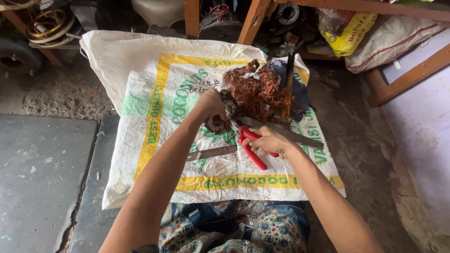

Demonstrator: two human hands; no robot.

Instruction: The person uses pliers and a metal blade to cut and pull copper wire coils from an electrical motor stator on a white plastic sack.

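Both hands on the sack (pixel 140 93), working cutters against a small metal part.

Nearest us, on the sack's near half, our right hand (pixel 269 140) is closed round the red cutters (pixel 251 150); handles run back toward us, nose pointing up-left. Loose blade (pixel 213 152) lies flat just left of them. Just beyond, mid-sack, our left hand (pixel 212 104) pinches the dark round part (pixel 218 122), so the part sits up-left of the right hand, left hand nearer it. Copper wire tangle (pixel 255 91) fills the sack's far right.
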